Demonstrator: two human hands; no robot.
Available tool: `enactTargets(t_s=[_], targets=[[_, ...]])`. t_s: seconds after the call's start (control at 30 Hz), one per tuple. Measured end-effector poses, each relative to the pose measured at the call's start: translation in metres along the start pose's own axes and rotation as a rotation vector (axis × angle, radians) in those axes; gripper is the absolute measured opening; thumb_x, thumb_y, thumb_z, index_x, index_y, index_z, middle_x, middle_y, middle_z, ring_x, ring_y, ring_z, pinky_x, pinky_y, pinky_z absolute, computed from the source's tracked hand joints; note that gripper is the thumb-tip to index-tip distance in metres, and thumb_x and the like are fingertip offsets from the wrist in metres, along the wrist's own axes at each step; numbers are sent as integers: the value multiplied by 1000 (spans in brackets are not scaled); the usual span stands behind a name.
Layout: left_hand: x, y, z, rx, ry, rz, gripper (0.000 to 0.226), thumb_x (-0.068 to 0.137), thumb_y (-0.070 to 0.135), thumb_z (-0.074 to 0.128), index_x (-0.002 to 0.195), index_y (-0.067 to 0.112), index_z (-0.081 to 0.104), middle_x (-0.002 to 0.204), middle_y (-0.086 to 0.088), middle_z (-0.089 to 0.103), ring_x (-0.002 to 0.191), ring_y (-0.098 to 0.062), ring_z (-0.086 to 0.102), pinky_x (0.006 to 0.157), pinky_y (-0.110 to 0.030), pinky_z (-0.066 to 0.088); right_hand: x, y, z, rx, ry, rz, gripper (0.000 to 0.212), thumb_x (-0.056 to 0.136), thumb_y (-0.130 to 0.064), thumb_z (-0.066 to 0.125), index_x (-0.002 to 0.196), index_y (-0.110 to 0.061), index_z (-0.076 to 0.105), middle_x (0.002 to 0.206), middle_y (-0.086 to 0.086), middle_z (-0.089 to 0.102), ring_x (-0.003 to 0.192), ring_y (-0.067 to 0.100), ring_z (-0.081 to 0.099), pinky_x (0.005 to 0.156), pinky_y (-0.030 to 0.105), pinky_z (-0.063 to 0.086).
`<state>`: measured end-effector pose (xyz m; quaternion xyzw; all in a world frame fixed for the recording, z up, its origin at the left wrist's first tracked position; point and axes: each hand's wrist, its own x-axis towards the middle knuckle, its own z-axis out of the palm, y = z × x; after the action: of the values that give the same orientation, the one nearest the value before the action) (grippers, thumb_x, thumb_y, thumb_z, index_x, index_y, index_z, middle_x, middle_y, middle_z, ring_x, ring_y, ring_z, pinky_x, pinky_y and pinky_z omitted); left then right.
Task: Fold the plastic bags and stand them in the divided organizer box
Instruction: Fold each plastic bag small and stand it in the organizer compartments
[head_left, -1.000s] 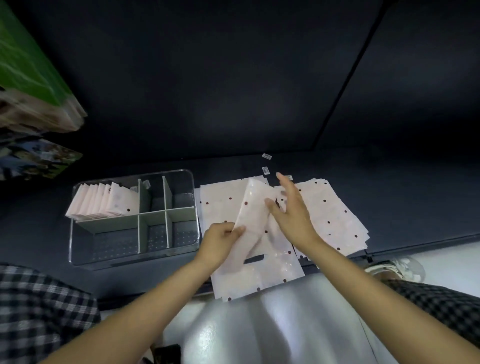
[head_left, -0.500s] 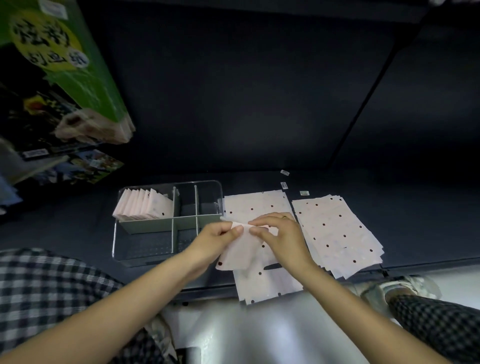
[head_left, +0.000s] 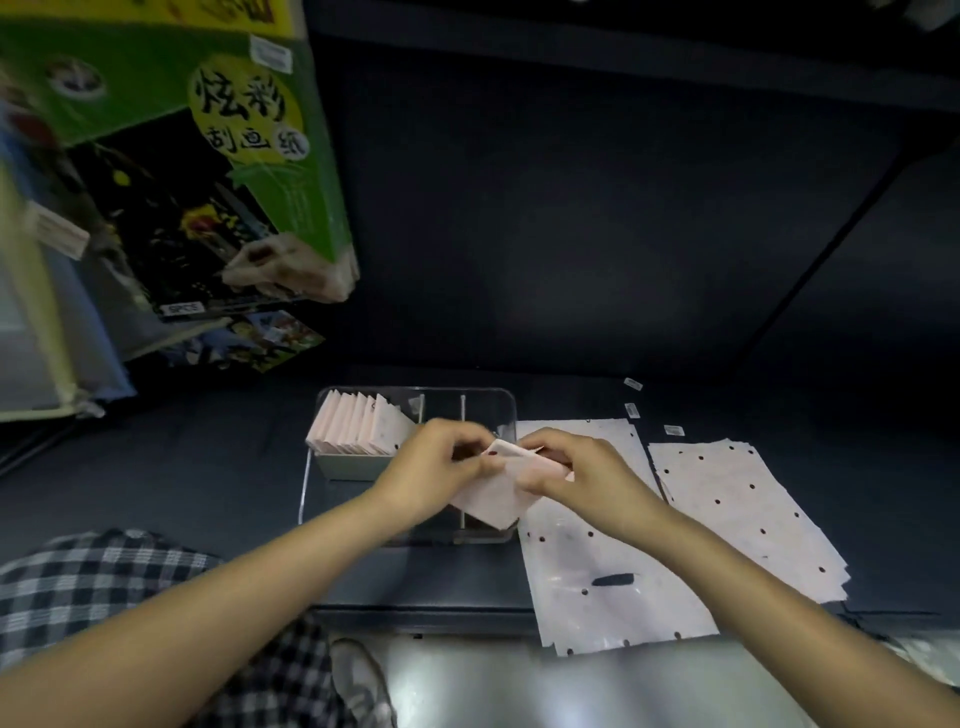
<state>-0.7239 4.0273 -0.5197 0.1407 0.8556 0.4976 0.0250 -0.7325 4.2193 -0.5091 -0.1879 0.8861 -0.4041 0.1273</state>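
Here I see both hands meeting over the clear organizer box (head_left: 306, 488), each pinching the same folded bag (head_left: 493, 499): my left hand (head_left: 441, 470) grips its left edge, my right hand (head_left: 576, 475) clamps the right side with curled fingers. The bag hangs above the box's right compartments. A row of folded bags (head_left: 358, 431) stands upright in the back left compartment. One flat bag (head_left: 608, 571) lies just right of the box, a flat stack (head_left: 748, 509) beside it.

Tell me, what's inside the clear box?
Folded pink bags stand in the far-left compartment of the clear box. Grey dividers show too. Both hands cover the near compartments.
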Motion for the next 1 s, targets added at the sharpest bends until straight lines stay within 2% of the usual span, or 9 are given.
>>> enactTargets(t_s=[0.1,0.27,0.37,0.47,0.53,0.67,0.77,0.9,1.0], targets=[[7,-8,-20,-80,-114,19,15,84,15,69,74,25,64,65,16,59,62,3,52,60,-14,40,23,-11,12,-96,-38,3,17,82,-32,67,66,-31,61,59,-13,54,56,2,46,52,19,32],[14,-62,-54,210,-269,-177,12,79,17,74,87,15,66,84,-4,67,78,-16,60,79,-38,50,66,-19,21,-11,-54,98,14,84,-19,66,72,-24,64,68,-13,62,61,-3,57,54,15,43],[17,-94,-71,317,-128,-289,14,81,22,72,89,29,62,88,8,60,87,-12,59,84,-34,49,98,-20,31,-22,33,166,8,85,-18,64,89,-12,67,83,-4,67,74,11,62,62,28,50],[16,-120,-82,457,114,-394,37,85,27,66,120,25,57,120,1,48,116,-24,45,95,-35,41,129,-23,53,-115,155,177,19,85,-19,63,102,-10,64,99,2,68,85,15,61,67,27,46],[13,-133,-86,540,149,-478,49,86,29,64,132,23,47,132,-5,40,121,-28,36,99,-38,39,145,-28,72,-168,160,179,21,86,-19,60,104,-9,61,104,6,68,91,22,63,70,29,49],[6,-153,-88,438,170,-530,58,86,27,65,138,20,39,132,-8,36,122,-28,36,98,-35,38,166,-31,107,-403,107,196,17,88,-15,52,101,-5,53,101,13,65,90,32,63,55,28,42],[4,-158,-89,340,172,-516,60,84,23,69,137,17,41,129,-9,39,118,-27,44,97,-34,40,177,-29,122,-503,90,282,25,89,-11,50,113,-3,52,107,16,64,95,34,62,65,33,48],[5,-160,-88,233,172,-496,59,82,18,71,134,18,43,122,-9,46,109,-24,54,93,-34,45,194,-25,135,-335,-2,447,29,93,-17,49,117,-2,54,113,15,63,98,30,63,68,30,46],[6,-160,-88,177,181,-480,59,81,14,71,133,19,43,123,-9,51,109,-23,56,95,-39,46,204,-20,151,200,-134,642,48,96,-40,44,127,-4,51,126,13,58,113,29,57,93,35,47]])
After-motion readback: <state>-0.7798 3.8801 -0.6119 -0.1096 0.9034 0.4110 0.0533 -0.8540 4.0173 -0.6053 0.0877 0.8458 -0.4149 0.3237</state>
